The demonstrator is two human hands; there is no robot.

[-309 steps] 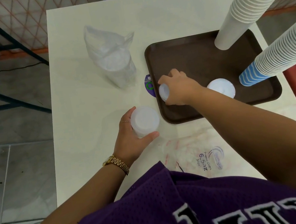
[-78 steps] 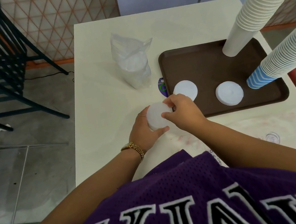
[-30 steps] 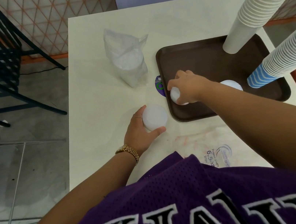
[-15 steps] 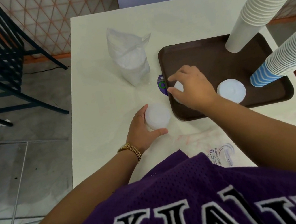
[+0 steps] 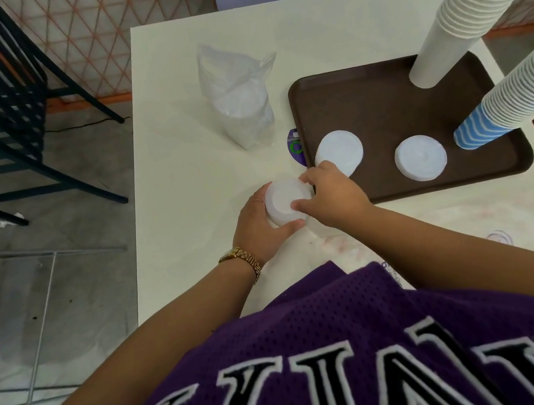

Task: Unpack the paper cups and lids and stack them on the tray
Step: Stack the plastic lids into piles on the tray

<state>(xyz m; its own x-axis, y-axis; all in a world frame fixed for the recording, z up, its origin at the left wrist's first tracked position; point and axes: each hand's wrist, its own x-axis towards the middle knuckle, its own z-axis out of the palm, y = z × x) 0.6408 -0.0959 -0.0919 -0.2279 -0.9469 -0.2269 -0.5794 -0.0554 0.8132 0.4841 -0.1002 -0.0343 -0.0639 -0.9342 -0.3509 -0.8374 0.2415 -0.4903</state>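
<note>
On the table point(image 5: 181, 145) — both hands pinch the lid stack point(image 5: 284, 201)

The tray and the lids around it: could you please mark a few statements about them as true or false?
1. Two lid piles lie on the brown tray. True: the left lid pile and the right lid pile.
2. The left hand grips a stack of lids. True.
3. The right hand rests flat on the tray. False: it pinches the top of that stack, off the tray.
4. The plastic bag of lids stands on the tray. False: it stands on the table.
</note>
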